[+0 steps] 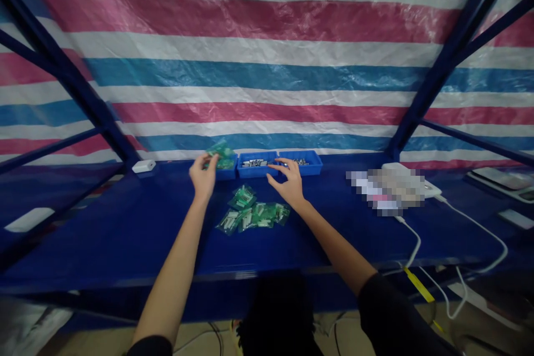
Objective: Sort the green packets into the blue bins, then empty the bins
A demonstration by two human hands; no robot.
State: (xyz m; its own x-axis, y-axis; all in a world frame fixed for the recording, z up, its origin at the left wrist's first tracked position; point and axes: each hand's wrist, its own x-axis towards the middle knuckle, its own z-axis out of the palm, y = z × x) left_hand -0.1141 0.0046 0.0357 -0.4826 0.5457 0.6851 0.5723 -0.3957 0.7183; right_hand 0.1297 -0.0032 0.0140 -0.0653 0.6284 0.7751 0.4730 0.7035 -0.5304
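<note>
A clear green bag (223,148) is pinched at the leftmost blue bin (227,174), filled packets (265,213) clustered in front.

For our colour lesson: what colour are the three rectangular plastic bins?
The bins are bright blue, as the head view shows.

Parts bins (253,172), a blue bench (137,222) and striped tarpaulin (258,73) suggest a workshop.

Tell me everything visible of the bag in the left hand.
The bag looks like thin, crinkled green plastic, partly transparent. The left hand pinches it, its free part spread up and rightward, at the left blue bin. Anything inside is too blurred to make out; I cannot tell whether it touches the bin.
</note>
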